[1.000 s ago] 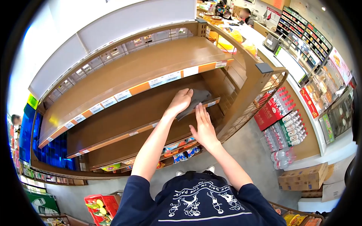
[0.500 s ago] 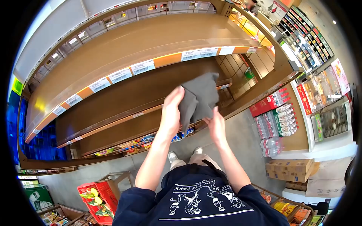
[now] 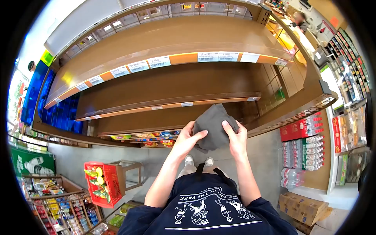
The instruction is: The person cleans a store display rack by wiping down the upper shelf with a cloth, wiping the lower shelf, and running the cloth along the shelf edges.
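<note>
Dark grey cloth [image 3: 214,129], partly folded, pinched at its left edge between thumb and fingers of the left hand [image 3: 185,140], and at its right edge likewise by the right hand [image 3: 238,141]. Just beyond the grip, brown shelves [image 3: 164,84] with price labels [image 3: 159,62] along the front edges. Below it, pale shoes [image 3: 189,160]; well left, a red basket [image 3: 114,183]; well right, packed bottles [image 3: 312,152].

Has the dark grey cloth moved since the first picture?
Yes: the dark grey cloth has come away from the flat brown shelf second from the top, toward the person's navy printed shirt.
</note>
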Demonstrator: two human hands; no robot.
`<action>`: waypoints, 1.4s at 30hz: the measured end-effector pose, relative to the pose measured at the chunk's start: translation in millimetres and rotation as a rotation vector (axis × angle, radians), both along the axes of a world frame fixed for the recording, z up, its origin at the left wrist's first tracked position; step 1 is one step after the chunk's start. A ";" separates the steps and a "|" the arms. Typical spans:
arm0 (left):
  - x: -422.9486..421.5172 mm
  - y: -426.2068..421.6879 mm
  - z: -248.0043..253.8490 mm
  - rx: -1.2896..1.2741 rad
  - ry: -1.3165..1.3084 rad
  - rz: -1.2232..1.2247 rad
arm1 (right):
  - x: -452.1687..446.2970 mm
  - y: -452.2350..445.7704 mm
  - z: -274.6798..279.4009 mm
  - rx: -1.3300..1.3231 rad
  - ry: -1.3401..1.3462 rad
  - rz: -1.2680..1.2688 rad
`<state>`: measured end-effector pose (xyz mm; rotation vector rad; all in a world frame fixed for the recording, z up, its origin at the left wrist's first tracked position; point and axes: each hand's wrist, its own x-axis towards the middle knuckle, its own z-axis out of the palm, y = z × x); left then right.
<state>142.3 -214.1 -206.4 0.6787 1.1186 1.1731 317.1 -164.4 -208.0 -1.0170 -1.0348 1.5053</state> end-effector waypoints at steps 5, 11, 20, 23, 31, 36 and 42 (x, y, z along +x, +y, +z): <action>4.8 -33.5 -23.5 -0.137 0.083 0.099 | 13.4 3.2 -19.9 -0.109 0.052 0.094; -10.7 -77.3 -10.4 -0.183 0.138 0.264 | 8.4 3.6 -68.6 -0.259 -0.037 0.317; -44.7 -115.0 -2.1 -0.019 0.069 0.495 | -42.5 -30.0 -76.1 0.065 -0.592 0.460; -73.0 -139.5 -3.3 0.030 0.170 0.430 | -80.5 -48.1 -42.8 0.209 -0.542 0.599; -169.8 -239.0 2.3 0.146 0.420 0.318 | -211.4 -131.0 -16.8 0.697 -0.556 1.079; -217.3 -293.1 -7.2 0.136 0.485 0.569 | -259.2 -169.4 -19.1 0.424 -0.543 1.190; -253.0 -304.3 -12.1 0.065 0.451 0.801 | -291.4 -170.9 -27.6 0.206 -0.414 1.189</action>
